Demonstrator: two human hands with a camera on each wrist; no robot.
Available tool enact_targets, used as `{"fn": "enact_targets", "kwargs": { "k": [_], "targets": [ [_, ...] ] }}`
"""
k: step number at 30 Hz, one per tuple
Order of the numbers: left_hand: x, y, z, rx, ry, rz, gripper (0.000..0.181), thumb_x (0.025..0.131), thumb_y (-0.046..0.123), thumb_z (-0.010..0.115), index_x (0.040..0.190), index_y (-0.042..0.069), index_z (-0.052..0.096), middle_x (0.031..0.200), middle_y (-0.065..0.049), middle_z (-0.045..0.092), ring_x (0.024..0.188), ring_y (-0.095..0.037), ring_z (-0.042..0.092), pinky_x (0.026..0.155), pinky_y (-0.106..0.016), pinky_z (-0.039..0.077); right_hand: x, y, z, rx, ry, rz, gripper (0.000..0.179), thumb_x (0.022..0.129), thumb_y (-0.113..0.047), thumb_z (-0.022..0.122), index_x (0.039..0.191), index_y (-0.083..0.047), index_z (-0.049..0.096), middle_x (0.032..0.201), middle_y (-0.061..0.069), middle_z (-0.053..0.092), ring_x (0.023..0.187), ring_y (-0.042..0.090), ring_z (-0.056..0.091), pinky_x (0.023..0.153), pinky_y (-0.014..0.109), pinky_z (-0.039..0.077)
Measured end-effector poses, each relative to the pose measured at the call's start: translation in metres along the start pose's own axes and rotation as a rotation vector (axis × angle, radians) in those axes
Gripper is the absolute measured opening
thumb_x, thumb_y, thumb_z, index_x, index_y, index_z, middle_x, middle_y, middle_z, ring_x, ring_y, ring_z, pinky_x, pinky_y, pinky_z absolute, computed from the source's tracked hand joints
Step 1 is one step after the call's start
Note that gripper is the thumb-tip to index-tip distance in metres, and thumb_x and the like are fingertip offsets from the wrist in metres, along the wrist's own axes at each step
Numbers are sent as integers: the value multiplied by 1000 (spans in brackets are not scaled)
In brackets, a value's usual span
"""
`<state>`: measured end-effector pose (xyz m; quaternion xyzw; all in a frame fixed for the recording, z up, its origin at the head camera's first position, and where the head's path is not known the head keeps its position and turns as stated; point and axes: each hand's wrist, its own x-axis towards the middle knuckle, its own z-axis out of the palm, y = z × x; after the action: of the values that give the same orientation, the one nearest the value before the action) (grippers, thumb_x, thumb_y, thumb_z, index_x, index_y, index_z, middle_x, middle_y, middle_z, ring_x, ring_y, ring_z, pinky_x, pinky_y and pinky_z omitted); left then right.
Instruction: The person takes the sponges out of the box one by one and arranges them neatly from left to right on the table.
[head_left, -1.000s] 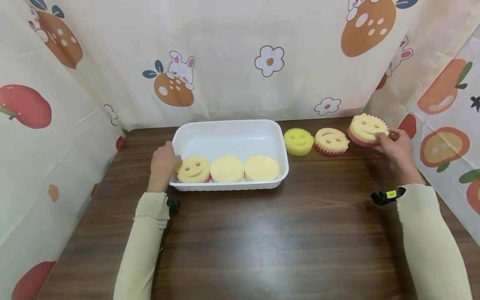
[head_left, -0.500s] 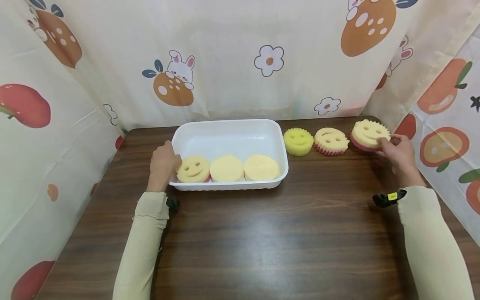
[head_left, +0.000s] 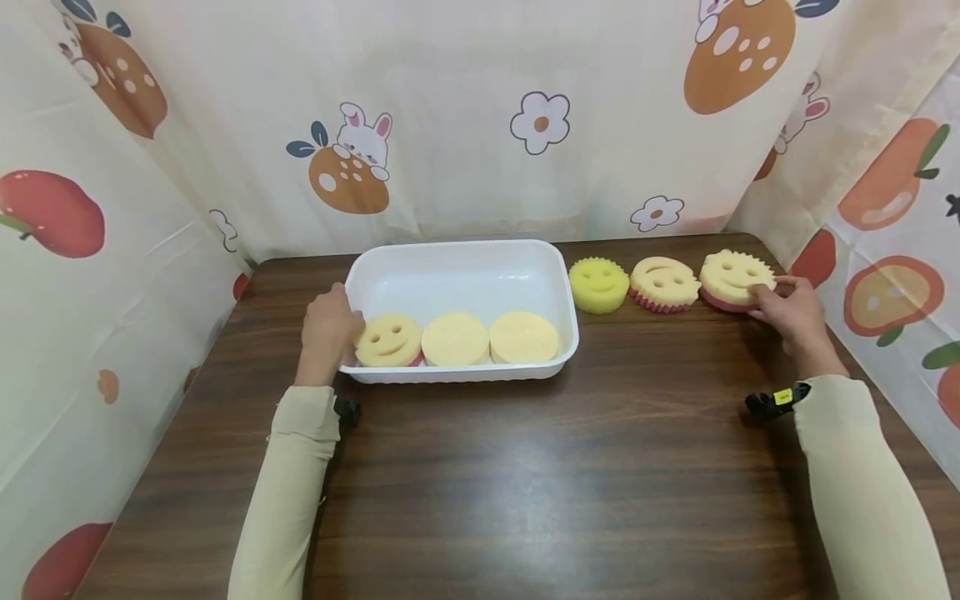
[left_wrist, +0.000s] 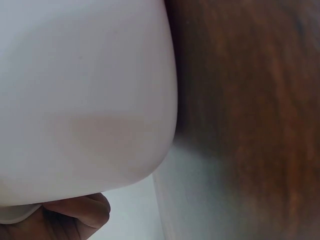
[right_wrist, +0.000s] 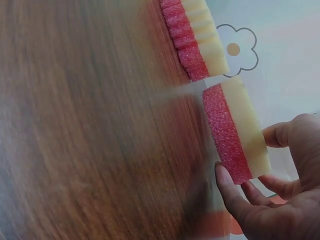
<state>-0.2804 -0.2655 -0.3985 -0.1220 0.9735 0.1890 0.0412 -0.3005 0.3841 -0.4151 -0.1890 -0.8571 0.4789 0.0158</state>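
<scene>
Head view: While the right hand [head_left: 798, 315] pinches a smiley sponge [head_left: 733, 279] by its edge, the left hand [head_left: 327, 329] grips one end of a white tray [head_left: 457, 374].
Between the hands: A second smiley sponge [head_left: 665, 283] and a yellow sponge [head_left: 598, 285] line up to the right hand's left; three round sponges [head_left: 455, 339] lie in the tray, one just beside the left hand.
Left wrist view: Bent fingers meet the tray's rim, near the dark tabletop [left_wrist: 255, 100].
Right wrist view: Thumb and fingers clasp the smiley sponge's pale-and-pink body, its neighbour just beyond.
</scene>
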Motion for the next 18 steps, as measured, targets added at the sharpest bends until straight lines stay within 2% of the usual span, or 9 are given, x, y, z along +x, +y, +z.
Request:
{"fn": "enact_targets", "kwargs": {
  "k": [10,18],
  "targets": [
    [-1,3,3,0,-12,-11,55,98,20,47,143,-8,35,123,-34,56,98,-39,59,90,-54,53,1,6,-3,-41,-23,4,82,99,-40,45,151,13,9,144,35,28,66,-11,52,65,17,57],
    [-1,3,1,-15,-12,-21,54,98,20,48,143,-8,35,124,-33,56,99,-39,58,91,-54,53,0,1,-3,-146,-5,-15,84,97,-46,43,151,12,14,144,36,32,64,-8,49,59,16,53]
  ]
}}
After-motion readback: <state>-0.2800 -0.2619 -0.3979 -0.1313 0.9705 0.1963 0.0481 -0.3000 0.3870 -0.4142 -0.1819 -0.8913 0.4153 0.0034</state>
